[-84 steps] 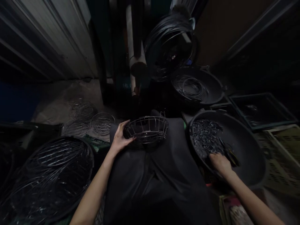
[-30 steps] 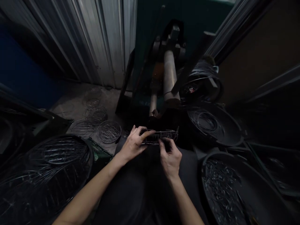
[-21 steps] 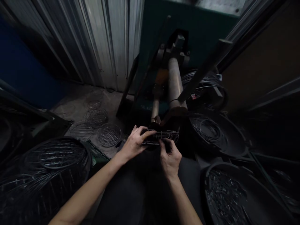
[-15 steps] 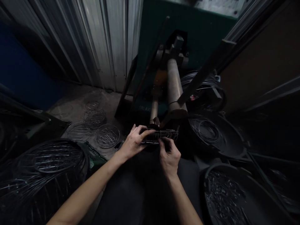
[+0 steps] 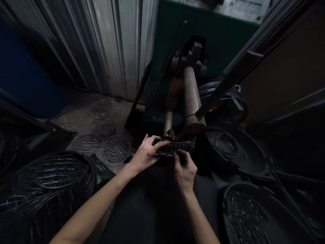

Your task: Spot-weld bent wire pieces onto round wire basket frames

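A small round wire basket (image 5: 181,147) is held level in front of me, under the tip of a machine's metal arm (image 5: 191,96). My left hand (image 5: 146,156) grips the basket's left rim, with the index finger laid along the top. My right hand (image 5: 185,169) is closed on the near rim from below, fingers pinched on the wire. Whether a small piece sits in that pinch is too dark to see.
Finished wire baskets (image 5: 116,148) lie on the concrete floor at left. A big tub of wire hoops (image 5: 50,183) stands at lower left. A basin of wire rings (image 5: 228,145) and a tub of small wire pieces (image 5: 243,217) are at right. Corrugated metal wall (image 5: 111,44) behind.
My right hand left the tub of small wire pieces and came to the basket's near rim. The basket went forward under the machine's arm, where both hands have held it nearly still for the last second.
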A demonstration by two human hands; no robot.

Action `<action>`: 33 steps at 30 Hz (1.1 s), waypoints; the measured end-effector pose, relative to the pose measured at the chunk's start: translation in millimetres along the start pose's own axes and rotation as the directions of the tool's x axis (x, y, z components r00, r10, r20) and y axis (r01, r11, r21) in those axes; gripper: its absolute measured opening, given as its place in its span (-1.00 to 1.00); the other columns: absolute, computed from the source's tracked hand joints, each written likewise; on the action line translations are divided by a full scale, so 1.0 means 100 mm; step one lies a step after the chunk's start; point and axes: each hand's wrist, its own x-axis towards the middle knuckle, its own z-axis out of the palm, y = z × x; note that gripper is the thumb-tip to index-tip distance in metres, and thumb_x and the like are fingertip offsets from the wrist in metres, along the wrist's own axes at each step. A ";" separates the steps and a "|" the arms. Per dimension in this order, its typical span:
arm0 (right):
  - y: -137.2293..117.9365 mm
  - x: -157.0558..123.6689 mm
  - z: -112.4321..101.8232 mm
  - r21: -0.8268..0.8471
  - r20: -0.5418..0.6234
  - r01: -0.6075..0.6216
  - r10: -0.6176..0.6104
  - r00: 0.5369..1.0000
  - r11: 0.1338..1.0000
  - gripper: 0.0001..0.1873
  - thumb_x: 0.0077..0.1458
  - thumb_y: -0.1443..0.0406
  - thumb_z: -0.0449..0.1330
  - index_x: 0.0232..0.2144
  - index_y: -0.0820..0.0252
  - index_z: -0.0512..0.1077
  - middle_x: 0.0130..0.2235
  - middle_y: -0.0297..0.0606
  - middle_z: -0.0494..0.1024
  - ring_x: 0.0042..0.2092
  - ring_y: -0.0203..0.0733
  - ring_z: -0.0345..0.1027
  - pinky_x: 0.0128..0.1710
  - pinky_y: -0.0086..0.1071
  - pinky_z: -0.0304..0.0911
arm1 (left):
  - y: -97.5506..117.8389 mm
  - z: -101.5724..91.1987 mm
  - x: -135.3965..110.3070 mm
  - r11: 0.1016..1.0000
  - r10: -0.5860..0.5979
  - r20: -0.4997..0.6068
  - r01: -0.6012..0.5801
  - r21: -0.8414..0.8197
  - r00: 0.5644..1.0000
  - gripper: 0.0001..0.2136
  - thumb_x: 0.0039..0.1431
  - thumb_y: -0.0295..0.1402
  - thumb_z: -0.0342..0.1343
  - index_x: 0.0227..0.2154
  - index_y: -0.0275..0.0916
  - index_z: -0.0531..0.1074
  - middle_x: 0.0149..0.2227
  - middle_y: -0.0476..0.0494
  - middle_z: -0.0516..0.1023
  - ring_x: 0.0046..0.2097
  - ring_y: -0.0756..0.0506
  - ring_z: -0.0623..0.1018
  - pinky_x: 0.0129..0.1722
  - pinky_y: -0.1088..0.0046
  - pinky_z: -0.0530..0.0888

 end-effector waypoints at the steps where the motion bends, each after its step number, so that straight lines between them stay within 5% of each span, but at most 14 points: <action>1: 0.00 0.01 0.01 0.005 -0.001 -0.003 0.003 1.000 1.000 -0.81 0.12 0.19 0.15 -0.34 0.21 0.43 -0.38 -0.28 0.52 -0.35 -0.26 0.40 -0.30 -0.42 0.29 | 0.00 -0.01 0.00 1.000 -0.002 0.003 0.002 0.005 1.000 -0.43 0.04 -0.53 0.12 0.12 0.02 0.20 -0.03 -0.12 0.28 0.07 -0.13 0.37 0.21 -0.08 0.10; 23: -0.15 0.05 0.05 0.011 -0.020 -0.009 0.009 1.000 1.000 -0.77 0.13 0.17 0.11 -0.32 0.23 0.44 -0.33 -0.24 0.55 -0.28 -0.23 0.42 -0.22 -0.38 0.31 | -0.04 -0.01 0.04 0.990 0.033 -0.028 -0.029 0.135 0.999 -0.48 0.08 -0.48 0.13 0.11 -0.03 0.22 -0.02 -0.13 0.32 0.03 -0.15 0.39 0.20 -0.07 0.11; 26: -0.24 -0.06 -0.27 -0.013 0.003 -0.047 0.047 0.999 0.999 -0.69 0.11 0.15 0.14 -0.16 0.20 0.45 -0.19 -0.21 0.56 -0.20 -0.21 0.43 -0.15 -0.36 0.31 | -0.02 -0.03 0.03 0.998 0.022 -0.040 -0.019 0.052 0.999 -0.48 0.07 -0.45 0.14 0.11 -0.11 0.18 -0.01 -0.13 0.36 0.05 -0.15 0.39 0.21 -0.03 0.11; 30: 0.10 -0.41 -1.24 -0.275 -0.141 -0.262 0.231 0.963 0.925 -0.58 0.06 0.06 0.13 -0.09 0.15 0.45 -0.13 -0.15 0.54 -0.16 -0.10 0.43 -0.11 -0.26 0.30 | 0.07 -0.11 -0.09 0.996 0.009 -0.005 -0.009 -0.090 1.000 -0.39 -0.01 -0.47 0.16 0.12 -0.17 0.10 0.02 -0.15 0.38 0.04 -0.12 0.41 0.20 0.08 0.18; 31: 0.29 -0.51 -1.53 -0.367 -0.194 -0.357 0.304 0.933 0.859 -0.55 0.03 0.03 0.11 -0.13 0.17 0.47 -0.17 -0.11 0.56 -0.17 -0.04 0.44 -0.12 -0.22 0.30 | 0.11 -0.13 -0.13 0.993 -0.007 0.021 0.010 -0.119 1.000 -0.38 -0.03 -0.48 0.17 0.12 -0.18 0.11 0.02 -0.14 0.38 0.03 -0.12 0.42 0.18 0.11 0.22; 33: 0.74 -0.72 -2.06 -0.595 -0.272 -0.539 0.482 0.833 0.596 -0.53 -0.04 0.00 0.09 -0.25 0.22 0.51 -0.34 -0.03 0.57 -0.28 0.08 0.45 -0.25 -0.13 0.31 | 0.23 -0.14 -0.21 0.983 -0.035 0.108 0.054 -0.175 0.994 -0.39 -0.08 -0.47 0.20 0.09 -0.19 0.16 0.01 -0.13 0.40 0.02 -0.12 0.44 0.13 0.20 0.31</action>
